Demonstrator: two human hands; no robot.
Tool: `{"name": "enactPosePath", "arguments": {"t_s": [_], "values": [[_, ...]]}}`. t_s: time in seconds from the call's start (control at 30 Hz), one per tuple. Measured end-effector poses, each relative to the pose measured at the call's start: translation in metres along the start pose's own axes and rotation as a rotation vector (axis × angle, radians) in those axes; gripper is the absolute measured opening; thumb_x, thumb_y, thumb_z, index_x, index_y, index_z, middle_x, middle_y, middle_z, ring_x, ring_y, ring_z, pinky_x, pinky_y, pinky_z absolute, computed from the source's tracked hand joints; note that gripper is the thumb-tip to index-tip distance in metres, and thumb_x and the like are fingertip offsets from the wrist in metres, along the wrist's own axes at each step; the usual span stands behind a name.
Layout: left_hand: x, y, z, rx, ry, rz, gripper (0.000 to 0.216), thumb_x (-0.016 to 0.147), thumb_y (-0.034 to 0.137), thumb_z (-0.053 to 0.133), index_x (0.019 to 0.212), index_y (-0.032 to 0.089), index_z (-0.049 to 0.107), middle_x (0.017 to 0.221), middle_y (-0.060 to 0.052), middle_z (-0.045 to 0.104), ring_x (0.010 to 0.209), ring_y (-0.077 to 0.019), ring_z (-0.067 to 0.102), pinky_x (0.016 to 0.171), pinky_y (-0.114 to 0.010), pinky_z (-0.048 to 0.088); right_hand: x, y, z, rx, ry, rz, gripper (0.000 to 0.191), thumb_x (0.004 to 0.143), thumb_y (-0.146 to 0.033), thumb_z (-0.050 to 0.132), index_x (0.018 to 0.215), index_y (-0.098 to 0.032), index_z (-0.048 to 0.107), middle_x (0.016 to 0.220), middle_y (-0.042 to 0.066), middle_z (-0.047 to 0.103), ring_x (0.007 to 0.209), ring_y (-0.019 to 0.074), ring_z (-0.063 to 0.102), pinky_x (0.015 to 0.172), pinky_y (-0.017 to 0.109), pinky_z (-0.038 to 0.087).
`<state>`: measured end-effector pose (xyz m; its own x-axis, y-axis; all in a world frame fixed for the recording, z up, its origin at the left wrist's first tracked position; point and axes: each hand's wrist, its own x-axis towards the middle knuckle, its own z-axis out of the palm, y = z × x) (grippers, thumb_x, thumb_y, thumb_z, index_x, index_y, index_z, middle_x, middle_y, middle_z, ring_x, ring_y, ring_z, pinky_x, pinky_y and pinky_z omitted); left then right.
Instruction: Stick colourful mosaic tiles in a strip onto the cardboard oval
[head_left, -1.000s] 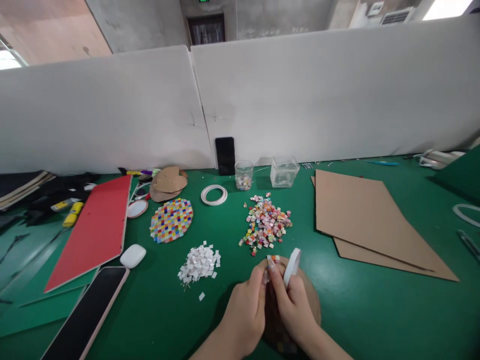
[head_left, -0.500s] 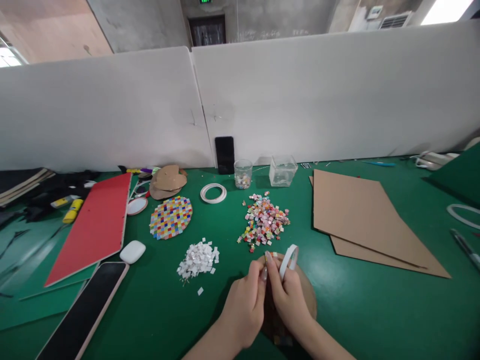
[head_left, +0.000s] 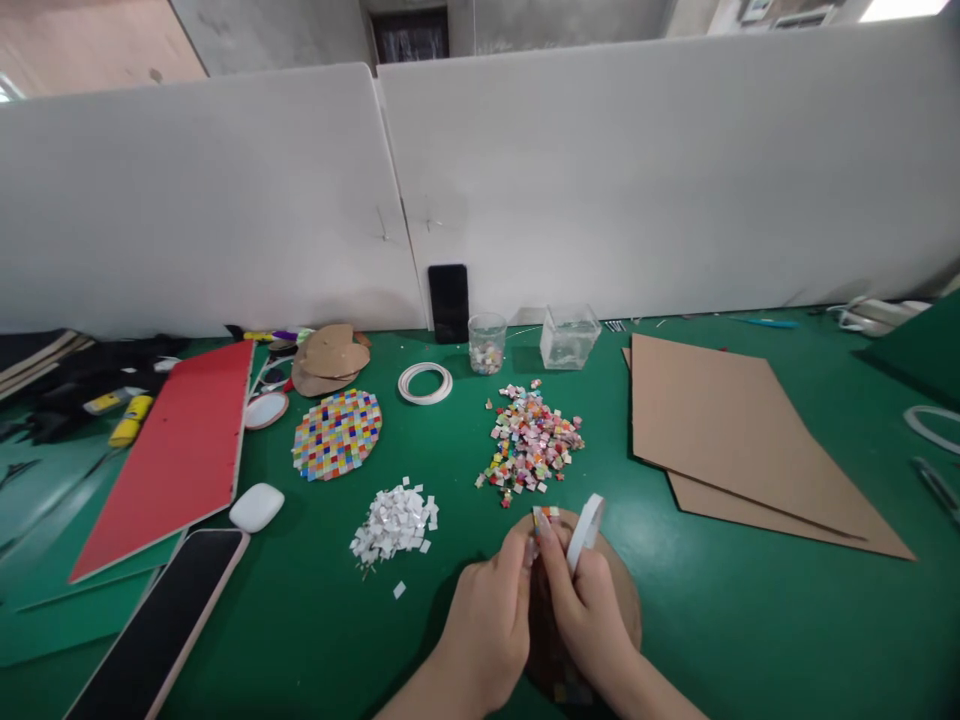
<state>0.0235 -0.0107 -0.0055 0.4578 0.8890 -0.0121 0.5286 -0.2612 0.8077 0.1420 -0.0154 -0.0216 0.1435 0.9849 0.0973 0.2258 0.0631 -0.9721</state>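
A round brown cardboard disc [head_left: 619, 590] lies on the green table under both my hands, with a few small coloured tiles [head_left: 551, 513] along its far edge. My left hand [head_left: 487, 620] is closed, thumb and fingers pinched together over the disc just beside the right fingertips; what they hold is hidden. In my right hand [head_left: 589, 600] a narrow white looped band, like a roll of tape [head_left: 585, 530], is gripped between the fingers. That hand's extended fingertip touches the tiles at the edge. Beyond the disc lies a pile of mixed coloured tiles [head_left: 532, 440].
White tile pieces [head_left: 394, 525] are heaped left of my hands. Farther left are a tile-covered disc [head_left: 337, 435], a phone [head_left: 161, 620], a white case [head_left: 257, 507] and a red board [head_left: 172, 450]. Cardboard sheets [head_left: 720, 420] lie right. A cup [head_left: 487, 345] and clear box [head_left: 568, 340] stand behind.
The camera view has tipped slightly downward. My hands stay together over the disc's far edge, and the white band in my right hand now leans a little more to the right.
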Motion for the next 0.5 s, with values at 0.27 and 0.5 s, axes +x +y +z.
{"name": "enactPosePath", "arguments": {"t_s": [0.27,0.5], "values": [[-0.0009,-0.0025,0.0023,-0.067,0.013,-0.038,0.024,0.096,0.026,0.022,0.095,0.02,0.045,0.085,-0.007,0.064,0.072,-0.0186,0.063,0.062,-0.027,0.042,-0.0049,0.0044,0.0011,0.023,-0.033,0.055,0.033,0.091,-0.041,0.042,0.076,-0.018,0.06,0.063,0.002,0.054,0.063,0.0173,0.052,0.061,0.027,0.046],[0.0,-0.0014,0.0014,-0.135,0.019,-0.057,0.024,0.096,0.027,0.022,0.089,0.02,0.045,0.09,-0.008,0.064,0.078,-0.0185,0.062,0.065,-0.027,0.043,-0.0026,0.0009,0.0,0.012,-0.036,0.042,0.035,0.091,-0.041,0.04,0.075,-0.017,0.059,0.061,0.002,0.052,0.062,0.0173,0.052,0.061,0.028,0.046]]}}
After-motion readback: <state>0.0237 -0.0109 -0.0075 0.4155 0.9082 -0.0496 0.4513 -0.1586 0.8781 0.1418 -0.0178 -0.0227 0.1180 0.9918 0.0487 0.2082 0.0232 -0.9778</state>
